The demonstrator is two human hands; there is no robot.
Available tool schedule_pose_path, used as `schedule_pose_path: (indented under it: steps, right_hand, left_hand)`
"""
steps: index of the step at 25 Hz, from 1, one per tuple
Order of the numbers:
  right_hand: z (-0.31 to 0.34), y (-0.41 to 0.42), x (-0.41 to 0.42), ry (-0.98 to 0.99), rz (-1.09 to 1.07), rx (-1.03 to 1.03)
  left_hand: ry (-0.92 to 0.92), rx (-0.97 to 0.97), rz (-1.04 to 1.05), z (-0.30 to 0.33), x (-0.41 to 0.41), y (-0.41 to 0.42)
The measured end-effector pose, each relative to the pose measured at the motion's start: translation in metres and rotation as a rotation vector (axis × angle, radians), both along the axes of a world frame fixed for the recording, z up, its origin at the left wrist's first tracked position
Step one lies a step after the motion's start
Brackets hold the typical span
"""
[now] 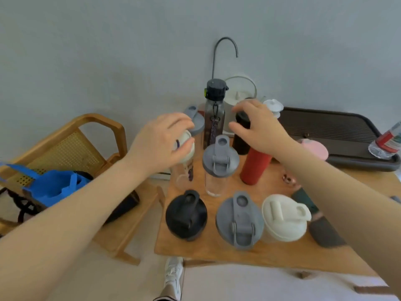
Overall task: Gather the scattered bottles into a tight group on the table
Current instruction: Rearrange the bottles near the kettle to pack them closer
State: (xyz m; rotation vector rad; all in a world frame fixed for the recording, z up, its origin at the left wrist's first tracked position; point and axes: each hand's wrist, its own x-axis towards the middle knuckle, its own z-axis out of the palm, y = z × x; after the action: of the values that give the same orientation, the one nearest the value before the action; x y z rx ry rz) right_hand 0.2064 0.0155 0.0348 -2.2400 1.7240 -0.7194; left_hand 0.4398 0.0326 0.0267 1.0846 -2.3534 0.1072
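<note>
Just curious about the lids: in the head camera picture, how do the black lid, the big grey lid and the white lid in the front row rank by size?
1. Big grey lid, looks largest.
2. Black lid and white lid look about alike; I won't rank them.

Plain grey-blue wall [108,51] behind; wooden table [217,250]; cane-backed wooden chair [71,146] at left; pale floor [134,283].
</note>
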Motion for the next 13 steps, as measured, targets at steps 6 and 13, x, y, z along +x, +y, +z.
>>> schedule_pose_path:
  steps: [6,13]
  right_hand:
    - [0.000,-0.134,0.041,0.307,-0.137,0.202]
    - [-0.007,-0.177,0.043,0.292,-0.202,0.308]
  left_hand:
    - [0.026,0.577,0.164,0.000,0.004,-0.142]
    - [-0.292,0.772,-0.127,-0.046,-0.002,-0.191]
